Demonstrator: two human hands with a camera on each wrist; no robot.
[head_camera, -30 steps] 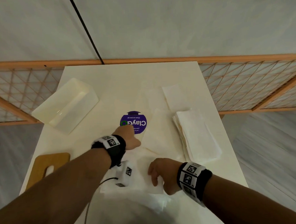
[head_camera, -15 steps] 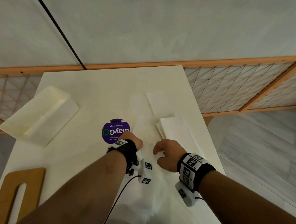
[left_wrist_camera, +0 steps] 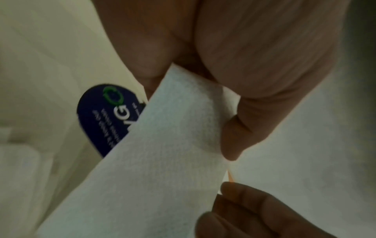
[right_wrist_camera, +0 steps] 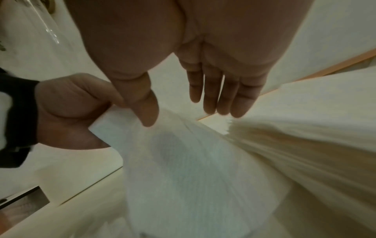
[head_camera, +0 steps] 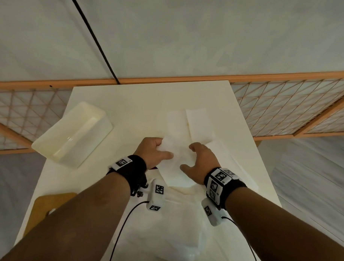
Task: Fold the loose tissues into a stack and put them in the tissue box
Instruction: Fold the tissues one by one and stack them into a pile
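Left hand [head_camera: 152, 150] pinched tissue [head_camera: 176, 159] edge; right hand [head_camera: 201, 160] fingers straight, together, at tissue's 3 o'clock; tissue box [head_camera: 73, 133] at 10 o'clock.

Purple sticker [left_wrist_camera: 105, 119], wooden board [head_camera: 47, 205] on table [head_camera: 146, 100]

White tissue [head_camera: 176, 159] lifted at table centre, pinched at its 10 o'clock corner; folded stack [head_camera: 232, 157] flat at 3 o'clock; open cream tissue box [head_camera: 73, 133] angled at 10 o'clock.
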